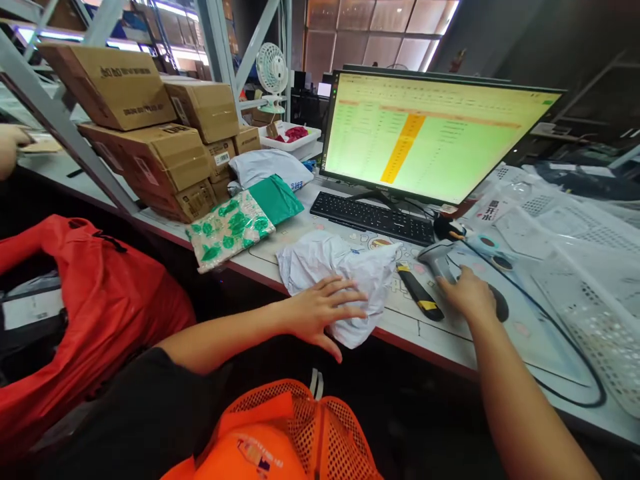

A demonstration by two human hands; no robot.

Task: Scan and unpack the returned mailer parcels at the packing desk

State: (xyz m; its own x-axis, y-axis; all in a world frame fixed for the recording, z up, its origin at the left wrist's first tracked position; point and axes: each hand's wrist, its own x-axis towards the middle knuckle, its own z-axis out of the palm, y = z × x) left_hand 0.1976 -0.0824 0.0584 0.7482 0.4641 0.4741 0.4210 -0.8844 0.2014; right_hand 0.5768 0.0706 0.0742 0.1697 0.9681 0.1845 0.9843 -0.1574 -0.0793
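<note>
My left hand [325,310], fingers spread, lies on a crumpled white plastic mailer bag [345,260] at the desk's front edge. Part of that bag hangs over the edge. At the right, my right hand [470,293] is closed round the handle of a grey barcode scanner [439,257]; its fingertips are partly hidden. Just beyond this hand sits a black mouse [500,303]. Between the bag and the scanner lies a black and yellow box cutter [419,292]. A black keyboard [373,217] is behind the bag.
A lit monitor [425,133] stands behind the keyboard. To the left are stacked cardboard boxes [150,157], a green-leaf-patterned parcel [230,230] and a red bag [110,287]. White plastic baskets [595,287] and a looping black cable [545,313] occupy the right. Another person's hand [10,147] shows far left.
</note>
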